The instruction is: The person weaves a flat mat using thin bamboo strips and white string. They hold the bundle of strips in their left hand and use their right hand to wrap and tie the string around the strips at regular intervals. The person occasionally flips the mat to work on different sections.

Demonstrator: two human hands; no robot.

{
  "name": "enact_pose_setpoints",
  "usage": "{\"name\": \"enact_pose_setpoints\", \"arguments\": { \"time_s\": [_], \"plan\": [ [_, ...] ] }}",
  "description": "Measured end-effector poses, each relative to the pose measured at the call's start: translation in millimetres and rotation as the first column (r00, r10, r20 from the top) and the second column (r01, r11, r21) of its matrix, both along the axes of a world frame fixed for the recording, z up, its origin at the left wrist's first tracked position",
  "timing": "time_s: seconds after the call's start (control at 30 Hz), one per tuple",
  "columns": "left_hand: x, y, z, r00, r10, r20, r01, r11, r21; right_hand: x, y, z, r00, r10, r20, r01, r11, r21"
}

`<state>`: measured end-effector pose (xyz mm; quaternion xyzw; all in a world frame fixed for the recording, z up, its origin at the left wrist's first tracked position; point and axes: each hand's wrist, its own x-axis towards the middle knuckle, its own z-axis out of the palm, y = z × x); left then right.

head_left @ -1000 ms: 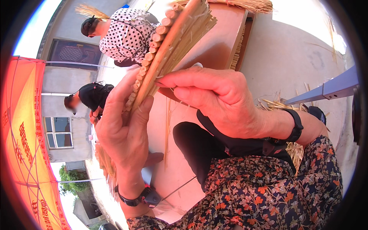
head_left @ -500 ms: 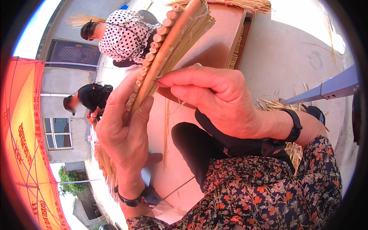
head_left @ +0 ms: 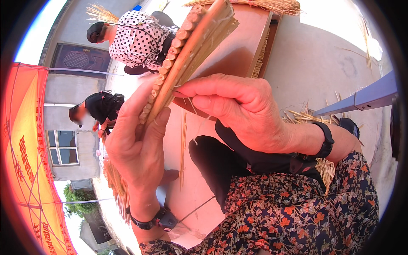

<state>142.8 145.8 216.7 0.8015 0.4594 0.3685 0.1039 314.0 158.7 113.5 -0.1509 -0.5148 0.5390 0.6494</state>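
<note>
A row of straw-coloured plant stalks (head_left: 171, 57), packed side by side with their round cut ends showing, slants up and away before me. One longer, smooth stalk lies along the row's right side. My left hand (head_left: 136, 146) is closed round the lower end, thumb on the near face and fingers behind. Against the smooth stalk's side, the thumb and forefinger of my right hand (head_left: 246, 112) are pinched together on a thin pale strand. Part of that strand dangles below the fingers. Exactly where it enters the row is hidden by my fingertips.
Beyond the stalks stands a reddish-brown table (head_left: 242, 29) with a straw bundle (head_left: 267, 4) on top. Two people work at the left, one in a dotted shirt (head_left: 138, 38). A blue-grey metal bar (head_left: 361, 97) rises at the right, near loose straw (head_left: 304, 117). A red canopy (head_left: 27, 148) hangs far left.
Both hands keep nearly the same place on the stalks. The loose part of the strand below my right fingers has shifted and hangs longer.
</note>
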Motion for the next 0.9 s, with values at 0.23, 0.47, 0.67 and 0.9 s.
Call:
{"name": "enact_pose_setpoints", "arguments": {
  "time_s": [0.23,0.47,0.67,0.9],
  "plan": [
    [1,0,-1,1.0,-0.006,0.006,0.006,1.0,-0.004,-1,4,-5,0.998,-0.065,0.022,0.062,0.993,0.103],
    [1,-3,-1,0.999,0.045,-0.023,-0.044,0.999,0.007,-1,2,-1,1.0,-0.018,-0.014,0.019,0.999,0.041],
    [5,-9,-18,0.991,-0.025,-0.128,0.043,0.989,0.141,10,-25,4,0.988,-0.108,0.109,0.113,0.993,-0.042],
    [19,-45,-72,0.97,-0.087,-0.228,0.137,0.967,0.214,31,-75,-20,0.995,0.014,0.099,0.025,0.927,-0.375]
  ]
}}
